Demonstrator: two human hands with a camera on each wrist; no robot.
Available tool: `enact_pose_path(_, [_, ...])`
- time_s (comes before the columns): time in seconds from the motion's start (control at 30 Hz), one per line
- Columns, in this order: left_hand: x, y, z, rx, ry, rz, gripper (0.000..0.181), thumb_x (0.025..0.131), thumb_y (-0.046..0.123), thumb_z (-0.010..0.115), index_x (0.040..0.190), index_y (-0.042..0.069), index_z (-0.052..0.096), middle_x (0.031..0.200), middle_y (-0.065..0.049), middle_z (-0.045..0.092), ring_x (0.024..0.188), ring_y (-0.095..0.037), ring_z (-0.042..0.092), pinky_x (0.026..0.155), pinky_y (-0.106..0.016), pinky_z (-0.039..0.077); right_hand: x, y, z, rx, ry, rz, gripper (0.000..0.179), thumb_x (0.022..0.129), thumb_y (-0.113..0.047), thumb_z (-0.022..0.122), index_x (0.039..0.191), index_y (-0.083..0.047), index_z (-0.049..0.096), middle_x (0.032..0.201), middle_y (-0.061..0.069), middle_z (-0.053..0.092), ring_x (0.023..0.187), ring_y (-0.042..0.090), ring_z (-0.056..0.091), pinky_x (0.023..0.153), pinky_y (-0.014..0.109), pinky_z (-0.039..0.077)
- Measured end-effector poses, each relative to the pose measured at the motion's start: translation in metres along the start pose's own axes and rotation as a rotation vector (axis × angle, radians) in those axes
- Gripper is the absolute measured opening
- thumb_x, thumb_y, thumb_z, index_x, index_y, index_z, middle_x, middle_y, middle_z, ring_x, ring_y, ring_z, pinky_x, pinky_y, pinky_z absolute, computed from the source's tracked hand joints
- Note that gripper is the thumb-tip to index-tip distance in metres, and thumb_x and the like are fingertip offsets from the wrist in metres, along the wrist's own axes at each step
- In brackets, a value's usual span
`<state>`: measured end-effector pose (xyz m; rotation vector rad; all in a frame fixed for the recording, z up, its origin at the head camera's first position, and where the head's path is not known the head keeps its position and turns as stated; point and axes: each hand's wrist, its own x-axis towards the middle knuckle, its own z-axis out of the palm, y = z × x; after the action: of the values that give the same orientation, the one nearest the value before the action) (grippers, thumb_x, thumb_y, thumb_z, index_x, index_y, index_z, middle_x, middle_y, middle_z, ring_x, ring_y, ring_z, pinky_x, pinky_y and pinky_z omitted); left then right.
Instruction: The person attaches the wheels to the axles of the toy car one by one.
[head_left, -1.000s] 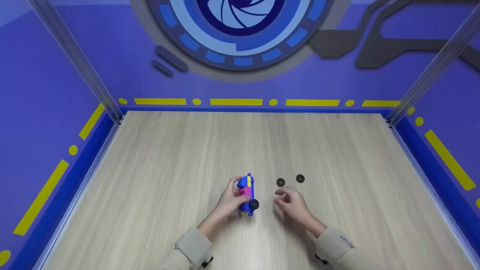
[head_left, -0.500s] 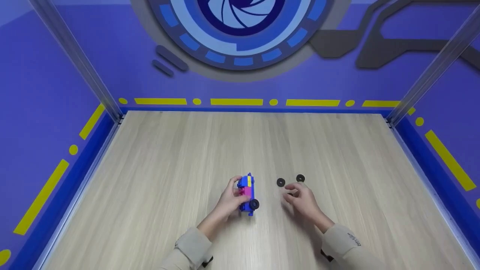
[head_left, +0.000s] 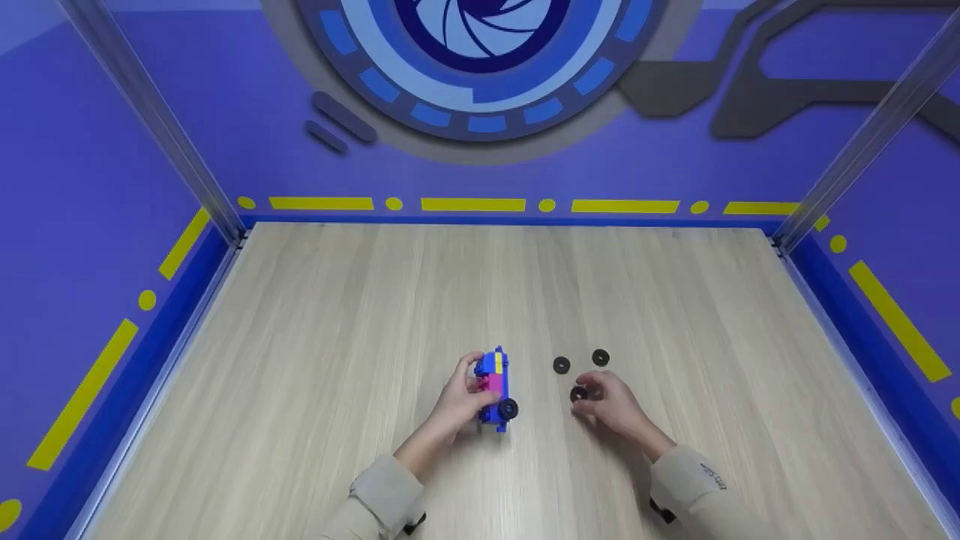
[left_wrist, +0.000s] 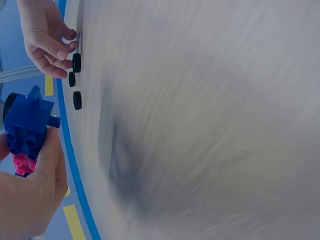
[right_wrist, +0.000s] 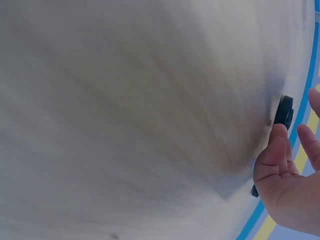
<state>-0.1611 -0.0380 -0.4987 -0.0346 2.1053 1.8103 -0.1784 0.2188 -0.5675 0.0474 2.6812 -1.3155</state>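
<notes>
From my screen, the wooden table (head_left: pixel 375 315) fills the booth floor. My left hand (head_left: pixel 461 401) grips the blue and pink toy car (head_left: pixel 495 386) just left of the table's middle near the front edge, fingers curled round its body; one black wheel (head_left: pixel 509 409) sits on its near end. My right hand (head_left: pixel 611 405) lies just right of the car, thumb and fingers pinching a loose black wheel (head_left: pixel 578 394) on the table. Two more loose wheels (head_left: pixel 562 364) (head_left: pixel 601 357) lie just beyond it, apart from each other.
</notes>
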Motion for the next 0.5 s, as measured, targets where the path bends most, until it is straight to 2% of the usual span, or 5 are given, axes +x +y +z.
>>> enact_pose_path(0.27, [0.002, -0.003, 0.000, 0.005, 0.000, -0.006, 0.063, 0.081, 0.004, 0.057, 0.135, 0.011, 0.025, 0.107, -0.019, 0.052, 0.095, -0.025, 0.054, 0.081, -0.040, 0.046, 0.002, 0.002, 0.002, -0.050, -0.026, 0.017, 0.034, 0.070, -0.006, 0.068, 0.103, -0.006, 0.059, 0.093, 0.008, 0.052, 0.082, 0.017, 0.050, 0.064, 0.026, 0.042])
enact_pose_path(0.5, [0.022, -0.030, 0.001, -0.012, -0.001, -0.016, 0.067, 0.080, 0.006, 0.060, 0.136, 0.017, 0.025, 0.108, -0.017, 0.052, 0.096, -0.024, 0.054, 0.080, -0.040, 0.047, 0.002, 0.001, 0.003, -0.144, -0.027, -0.014, 0.031, 0.071, -0.006, 0.067, 0.101, -0.008, 0.060, 0.092, 0.007, 0.052, 0.083, 0.017, 0.051, 0.069, 0.031, 0.046])
